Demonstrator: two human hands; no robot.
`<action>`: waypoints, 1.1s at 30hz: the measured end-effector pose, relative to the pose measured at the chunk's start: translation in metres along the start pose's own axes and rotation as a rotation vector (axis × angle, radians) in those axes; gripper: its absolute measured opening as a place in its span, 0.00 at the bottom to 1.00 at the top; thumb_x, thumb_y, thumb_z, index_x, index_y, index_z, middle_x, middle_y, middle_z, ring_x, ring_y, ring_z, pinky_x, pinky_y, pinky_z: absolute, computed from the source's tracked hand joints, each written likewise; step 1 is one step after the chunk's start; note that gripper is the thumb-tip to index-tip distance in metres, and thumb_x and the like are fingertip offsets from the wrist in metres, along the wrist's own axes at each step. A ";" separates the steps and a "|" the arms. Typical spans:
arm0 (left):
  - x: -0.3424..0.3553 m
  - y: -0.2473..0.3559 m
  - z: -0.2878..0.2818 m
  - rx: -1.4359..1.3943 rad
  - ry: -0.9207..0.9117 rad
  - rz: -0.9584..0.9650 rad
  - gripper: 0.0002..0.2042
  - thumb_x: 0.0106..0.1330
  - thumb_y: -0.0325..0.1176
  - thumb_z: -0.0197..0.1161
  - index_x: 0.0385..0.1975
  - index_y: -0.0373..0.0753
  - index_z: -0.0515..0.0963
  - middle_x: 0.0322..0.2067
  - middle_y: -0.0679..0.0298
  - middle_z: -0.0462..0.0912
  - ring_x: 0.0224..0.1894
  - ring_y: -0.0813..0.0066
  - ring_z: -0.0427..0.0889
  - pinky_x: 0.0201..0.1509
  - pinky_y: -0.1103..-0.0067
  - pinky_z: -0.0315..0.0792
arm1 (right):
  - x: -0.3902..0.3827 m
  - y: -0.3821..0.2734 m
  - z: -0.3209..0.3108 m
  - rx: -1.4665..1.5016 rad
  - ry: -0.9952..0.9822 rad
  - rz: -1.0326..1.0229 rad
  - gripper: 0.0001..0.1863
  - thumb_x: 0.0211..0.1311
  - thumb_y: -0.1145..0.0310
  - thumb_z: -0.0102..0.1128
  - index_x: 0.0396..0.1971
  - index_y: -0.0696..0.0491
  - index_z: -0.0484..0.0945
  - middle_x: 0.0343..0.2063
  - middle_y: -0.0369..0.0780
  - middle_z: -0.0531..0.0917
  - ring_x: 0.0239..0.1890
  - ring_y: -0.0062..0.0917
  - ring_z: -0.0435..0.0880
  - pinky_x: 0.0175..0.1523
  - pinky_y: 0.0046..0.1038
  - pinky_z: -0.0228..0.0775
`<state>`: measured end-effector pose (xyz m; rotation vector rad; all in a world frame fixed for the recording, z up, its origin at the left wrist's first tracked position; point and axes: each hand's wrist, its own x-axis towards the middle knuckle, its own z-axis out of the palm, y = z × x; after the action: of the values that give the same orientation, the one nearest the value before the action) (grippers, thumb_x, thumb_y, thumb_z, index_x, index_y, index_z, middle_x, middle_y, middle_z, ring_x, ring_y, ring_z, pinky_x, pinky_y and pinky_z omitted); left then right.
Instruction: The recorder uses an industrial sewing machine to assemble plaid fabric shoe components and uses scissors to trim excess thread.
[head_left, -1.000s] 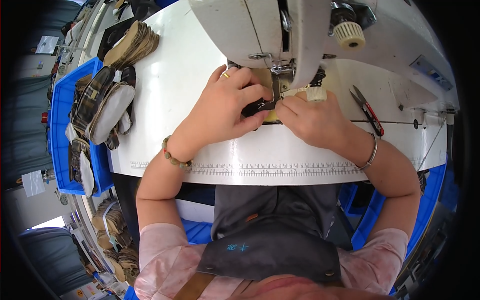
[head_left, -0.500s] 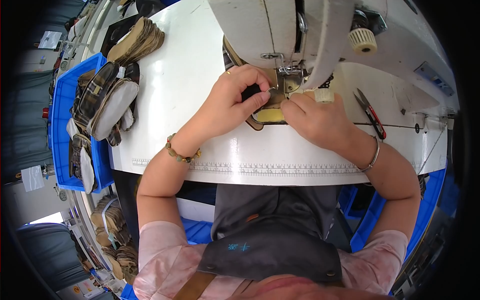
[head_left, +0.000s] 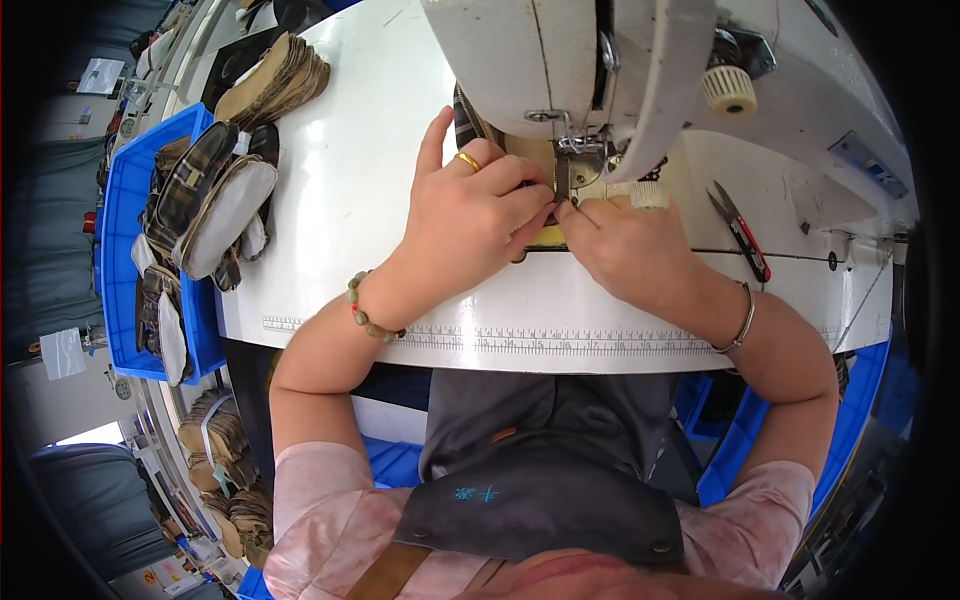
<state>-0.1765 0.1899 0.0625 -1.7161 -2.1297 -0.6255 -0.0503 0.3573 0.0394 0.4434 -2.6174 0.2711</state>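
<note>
My left hand [head_left: 482, 215] pinches a dark narrow strip [head_left: 561, 184], apparently a zipper, under the sewing machine's needle area. Its outer finger is raised, a yellow ring on the one beside it. My right hand [head_left: 630, 250] has its fingertips closed on the same strip, touching or very near my left fingertips. A fabric piece with yellow [head_left: 546, 236] and plaid [head_left: 464, 118] parts lies beneath my hands, mostly hidden by them. The presser foot [head_left: 581, 143] is just above my fingers; the exact grip is partly hidden.
The machine head [head_left: 500, 50] overhangs the white table [head_left: 350, 150]. Red-handled snips [head_left: 742, 230] lie right. A blue bin [head_left: 125, 250] holding plaid pieces is left, below a tan stack [head_left: 270, 85]. More stacks [head_left: 215, 440] and another blue bin [head_left: 850, 420] are lower down.
Half a second ago my left hand was further left and more of the yellow part showed; it has since come right to my right fingertips, lifting its outer finger and covering much of that yellow.
</note>
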 end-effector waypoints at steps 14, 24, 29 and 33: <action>0.002 0.002 0.002 -0.118 -0.036 -0.261 0.03 0.51 0.32 0.73 0.23 0.45 0.85 0.30 0.73 0.83 0.38 0.69 0.77 0.58 0.63 0.63 | -0.004 -0.007 0.002 -0.068 -0.069 -0.013 0.16 0.48 0.72 0.60 0.39 0.61 0.82 0.20 0.35 0.81 0.20 0.23 0.81 0.22 0.26 0.69; -0.005 0.023 -0.002 -0.097 -0.101 -0.177 0.06 0.50 0.28 0.71 0.28 0.45 0.86 0.37 0.74 0.83 0.43 0.70 0.77 0.63 0.58 0.63 | -0.007 -0.017 -0.008 -0.061 -0.106 -0.082 0.13 0.48 0.72 0.59 0.34 0.64 0.81 0.15 0.36 0.77 0.18 0.23 0.80 0.22 0.26 0.69; -0.007 0.027 -0.002 0.051 -0.126 -0.123 0.10 0.50 0.30 0.70 0.34 0.46 0.85 0.42 0.73 0.80 0.43 0.71 0.77 0.63 0.58 0.65 | -0.010 -0.020 -0.010 -0.027 -0.092 -0.063 0.07 0.49 0.73 0.59 0.27 0.61 0.80 0.14 0.36 0.76 0.16 0.23 0.79 0.20 0.26 0.68; -0.009 0.025 -0.003 0.127 -0.122 -0.053 0.11 0.49 0.30 0.70 0.35 0.46 0.85 0.41 0.73 0.79 0.42 0.72 0.77 0.63 0.59 0.66 | -0.011 -0.020 -0.009 0.025 -0.071 -0.052 0.04 0.51 0.73 0.60 0.21 0.57 0.78 0.14 0.37 0.76 0.15 0.23 0.79 0.19 0.27 0.67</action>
<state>-0.1499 0.1856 0.0638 -1.6735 -2.2520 -0.3994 -0.0301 0.3441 0.0446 0.5377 -2.6697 0.2753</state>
